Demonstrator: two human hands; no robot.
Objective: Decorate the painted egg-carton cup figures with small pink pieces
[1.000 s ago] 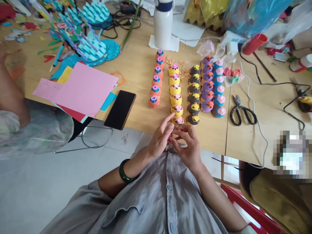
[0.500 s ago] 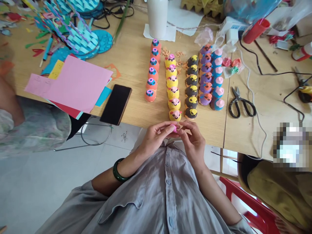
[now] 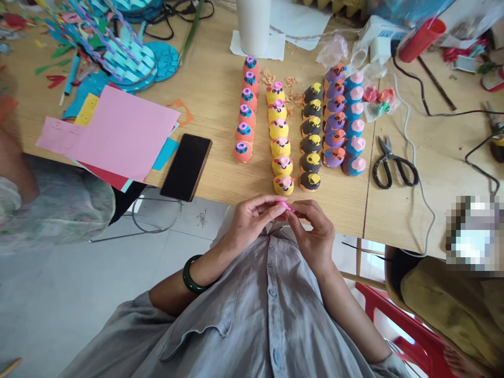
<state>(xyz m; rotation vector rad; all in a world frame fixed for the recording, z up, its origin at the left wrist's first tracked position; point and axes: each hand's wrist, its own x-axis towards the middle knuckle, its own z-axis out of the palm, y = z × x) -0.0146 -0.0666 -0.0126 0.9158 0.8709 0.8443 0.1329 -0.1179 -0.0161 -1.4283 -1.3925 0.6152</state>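
Observation:
A small bright pink piece of soft modelling clay point(image 3: 285, 206) is between my hands at the table's front edge. My left hand point(image 3: 250, 223) pinches it between thumb and fingers. From the other side, the thumb and fingertips of my right hand point(image 3: 316, 233) are closed on its right end. Just beyond my fingers runs a row of yellow domed figures point(image 3: 282, 146) with pink tops and dark marks. Beside it are rows of black-and-yellow figures point(image 3: 311, 143), purple-and-orange figures point(image 3: 335, 122), blue figures with pink tops point(image 3: 356, 124) and, to the left, orange figures point(image 3: 247, 110).
A black phone point(image 3: 186, 167) and pink paper sheets point(image 3: 124, 134) lie to the left. Black-handled scissors point(image 3: 394, 164), a white cable point(image 3: 417, 173) and a red tube point(image 3: 423, 39) are to the right. A white cylinder point(image 3: 254, 26) stands behind the rows. People sit on both sides.
My right fingertips have come in onto the pink clay, which now looks longer and flatter between both hands. The view has shifted slightly; the rows stand as before.

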